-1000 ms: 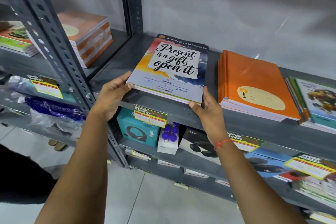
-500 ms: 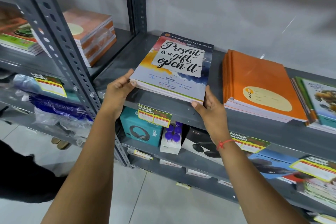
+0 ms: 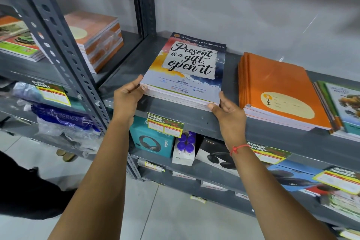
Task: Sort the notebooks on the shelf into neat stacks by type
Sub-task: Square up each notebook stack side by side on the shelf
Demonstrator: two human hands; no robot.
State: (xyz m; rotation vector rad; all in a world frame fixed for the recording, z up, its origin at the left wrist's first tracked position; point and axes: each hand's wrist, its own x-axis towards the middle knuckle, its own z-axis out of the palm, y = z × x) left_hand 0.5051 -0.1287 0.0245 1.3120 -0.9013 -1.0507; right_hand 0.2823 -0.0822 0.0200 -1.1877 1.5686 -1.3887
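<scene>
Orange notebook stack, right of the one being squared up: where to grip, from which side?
Take the orange notebook stack by its two long side edges near the front corners, coming from the shelf's open front. It lies flat with its page edges facing out; the green-covered stack crowds its right side, so the left side is easier to reach.

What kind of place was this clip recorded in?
Most likely a shop aisle: grey slotted metal shelving, "Super Market" price tags on the shelf edges, and boxed headphones below the stacked notebooks.
</scene>
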